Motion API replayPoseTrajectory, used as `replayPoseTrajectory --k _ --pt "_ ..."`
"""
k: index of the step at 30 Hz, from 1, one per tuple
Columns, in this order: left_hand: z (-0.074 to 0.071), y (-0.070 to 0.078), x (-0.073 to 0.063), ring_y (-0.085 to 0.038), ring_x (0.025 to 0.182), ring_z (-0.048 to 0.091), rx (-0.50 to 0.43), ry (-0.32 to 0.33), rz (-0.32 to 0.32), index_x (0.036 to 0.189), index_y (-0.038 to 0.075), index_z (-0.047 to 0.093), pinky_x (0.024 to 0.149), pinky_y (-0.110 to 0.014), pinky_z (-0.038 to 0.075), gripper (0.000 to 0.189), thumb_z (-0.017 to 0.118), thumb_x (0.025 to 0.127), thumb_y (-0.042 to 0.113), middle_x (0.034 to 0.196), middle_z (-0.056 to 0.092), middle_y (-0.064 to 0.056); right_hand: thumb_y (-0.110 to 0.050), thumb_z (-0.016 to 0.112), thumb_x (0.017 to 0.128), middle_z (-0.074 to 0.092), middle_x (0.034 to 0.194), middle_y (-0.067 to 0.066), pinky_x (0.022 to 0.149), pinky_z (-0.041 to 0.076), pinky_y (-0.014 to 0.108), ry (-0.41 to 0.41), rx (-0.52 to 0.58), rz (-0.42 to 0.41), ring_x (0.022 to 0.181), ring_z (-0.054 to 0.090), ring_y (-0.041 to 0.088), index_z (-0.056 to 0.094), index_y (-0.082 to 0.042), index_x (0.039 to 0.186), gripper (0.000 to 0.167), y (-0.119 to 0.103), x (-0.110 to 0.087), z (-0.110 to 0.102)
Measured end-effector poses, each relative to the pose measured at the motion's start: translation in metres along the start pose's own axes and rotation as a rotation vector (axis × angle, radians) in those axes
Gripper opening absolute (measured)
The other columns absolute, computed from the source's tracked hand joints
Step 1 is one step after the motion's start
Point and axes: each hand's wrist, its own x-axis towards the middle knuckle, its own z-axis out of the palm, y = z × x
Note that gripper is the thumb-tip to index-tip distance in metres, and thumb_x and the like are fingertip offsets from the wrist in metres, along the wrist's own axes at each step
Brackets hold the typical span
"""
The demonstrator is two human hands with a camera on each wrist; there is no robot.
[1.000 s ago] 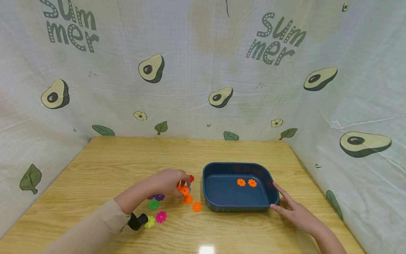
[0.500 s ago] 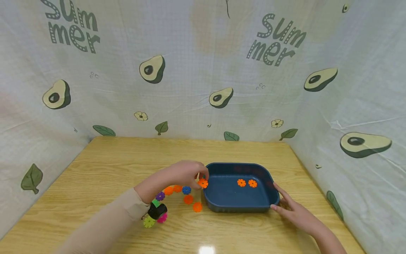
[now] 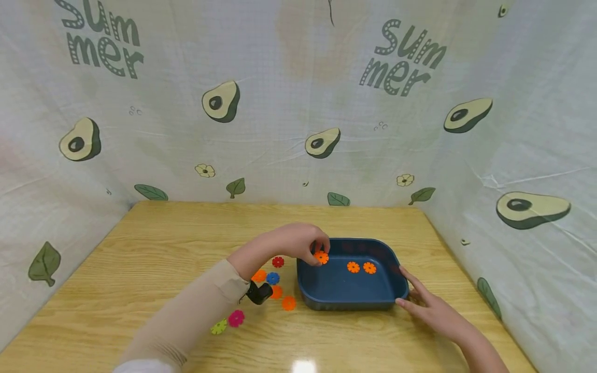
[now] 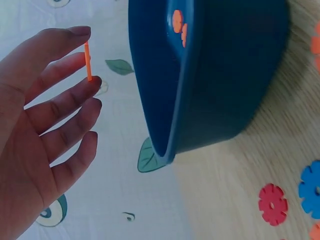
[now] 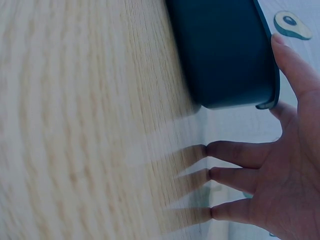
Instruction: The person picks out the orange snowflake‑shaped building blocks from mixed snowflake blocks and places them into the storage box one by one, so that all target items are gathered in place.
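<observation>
My left hand (image 3: 300, 241) pinches an orange snowflake disc (image 3: 321, 257) between thumb and fingertips, over the left part of the dark blue bin (image 3: 347, 305). In the left wrist view this orange disc (image 4: 88, 61) is edge-on, the other fingers loosely bent below it. Two more orange discs (image 3: 353, 267) lie flat inside the bin. At the bin's right front corner rests my right hand (image 3: 431, 316), thumb and index finger touching the rim. The right wrist view shows its other fingers (image 5: 240, 152) spread straight, tips down at the table.
Loose discs lie left of the bin on the wooden table (image 3: 186, 223): red (image 3: 278, 262), blue (image 3: 272, 278), pink (image 3: 236, 318), yellow-green (image 3: 218, 326) and several orange ones (image 3: 288, 303). My left forearm crosses above them. A printed cloth (image 3: 270, 103) hangs behind and at both sides.
My left hand has carried the orange disc rightward from the loose discs, past the bin's left rim, to above its inside. The right hand and bin have stayed put.
</observation>
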Motion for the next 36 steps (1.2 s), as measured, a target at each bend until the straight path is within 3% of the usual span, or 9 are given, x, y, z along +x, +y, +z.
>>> replayPoseTrajectory --k 11,16,27,36 --pt "-0.004 -0.004 0.036 -0.008 0.083 0.056 0.023 -0.009 0.049 0.106 0.018 0.068 0.071 -0.023 0.047 0.024 0.077 0.085 0.025 0.091 0.060 0.010 -0.040 0.059 0.097 0.025 0.150 0.035 0.094 0.037 0.066 0.002 0.017 -0.004 0.131 0.033 0.054 0.008 -0.027 0.158 0.080 -0.001 0.000 -0.001" --pt "-0.003 -0.004 0.050 -0.008 0.082 0.056 0.043 -0.030 0.036 0.108 0.019 0.068 0.071 -0.022 0.046 0.025 0.077 0.085 0.026 0.091 0.060 0.011 -0.039 0.059 0.097 0.024 0.150 0.035 0.094 0.038 0.065 0.000 0.025 -0.011 0.131 0.034 0.054 0.009 -0.026 0.158 0.080 0.000 0.001 0.000" --pt "0.006 -0.004 0.081 -0.008 0.082 0.056 0.112 -0.061 0.017 0.104 0.023 0.067 0.071 -0.023 0.046 0.024 0.078 0.085 0.030 0.092 0.060 0.010 -0.039 0.060 0.097 0.033 0.144 0.038 0.094 0.037 0.065 0.019 0.015 -0.010 0.129 0.038 0.051 0.010 -0.027 0.158 0.080 -0.002 -0.001 0.000" --pt "0.004 0.002 0.100 -0.009 0.081 0.056 0.158 -0.080 0.068 0.108 0.019 0.067 0.072 -0.022 0.046 0.026 0.076 0.086 0.028 0.092 0.061 0.008 -0.040 0.060 0.096 0.043 0.136 0.037 0.095 0.035 0.066 0.041 -0.014 -0.012 0.127 0.043 0.049 0.013 -0.025 0.158 0.079 -0.002 0.000 0.000"
